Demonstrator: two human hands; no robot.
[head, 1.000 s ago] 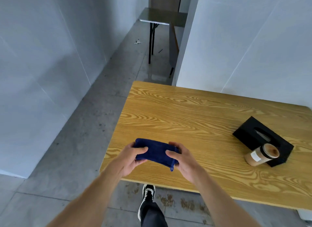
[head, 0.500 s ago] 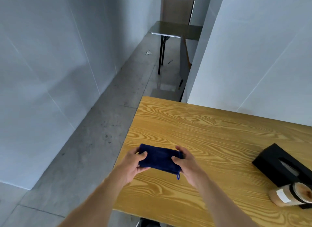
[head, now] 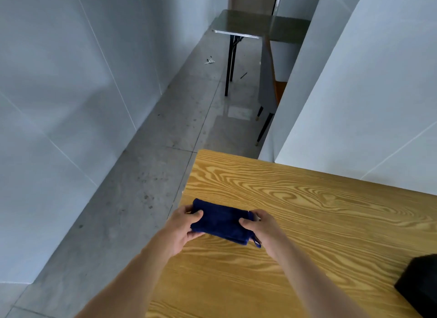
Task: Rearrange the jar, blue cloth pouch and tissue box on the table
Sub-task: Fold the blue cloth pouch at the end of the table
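The blue cloth pouch [head: 221, 221] is seen near the desk's [head: 307, 223] left edge, held between both hands over the wood-grain top; whether its underside touches the desk cannot be told. Its long axis is laid roughly from 10 o'clock to 4 o'clock. The pouch's left end is taken in the left hand [head: 183, 225], thumb pressed on the upper face, fingers curled beneath. The right end is taken in the right hand [head: 261, 225] in the same manner, thumb on top. Both grips are clenched on the fabric, not spread. A small blue loop [head: 256, 242] is noted hanging at the pouch's near right corner, just beside the right hand. The tissue box [head: 418, 289] is partly seen at 4 o'clock from the pouch, well apart, cut off by the frame edge.
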